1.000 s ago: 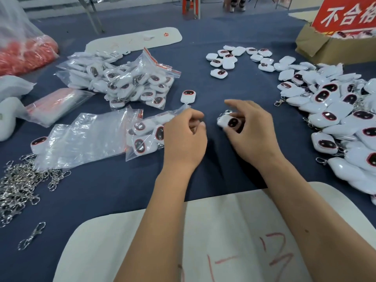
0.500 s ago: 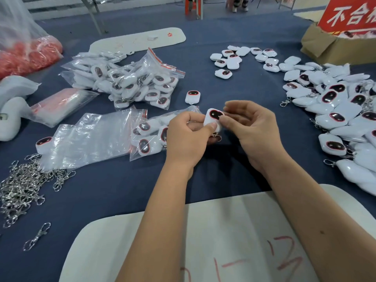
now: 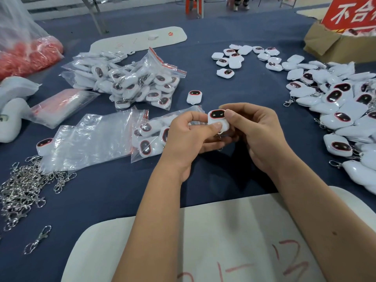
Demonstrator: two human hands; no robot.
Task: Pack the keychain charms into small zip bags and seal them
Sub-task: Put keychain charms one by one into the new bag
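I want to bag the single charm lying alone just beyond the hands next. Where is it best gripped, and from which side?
Take the lone charm from above, thumb and finger pinching its two long white sides. It lies flat on the blue table, dark face up, with bare cloth all round, so nothing blocks that grip. Its rounded edges may slip, so pinch mid-body. Both hands are busy now: left hand and right hand hold another charm.
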